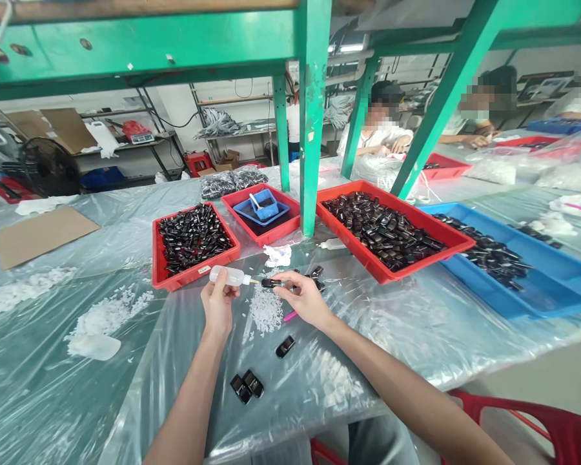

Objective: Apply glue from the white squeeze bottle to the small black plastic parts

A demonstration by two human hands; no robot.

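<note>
My left hand is closed round a small clear squeeze bottle, its nozzle pointing right. My right hand pinches a small black plastic piece at the tip of that nozzle. Both hands hover over a plastic-covered table. Under them lies a heap of small white bits and a pink stick. Three loose black pieces lie nearer to me.
Red trays full of black pieces stand ahead, with a red tray holding a blue dish between them and a blue tray at right. A green post rises mid-table. Two other people work at the far side.
</note>
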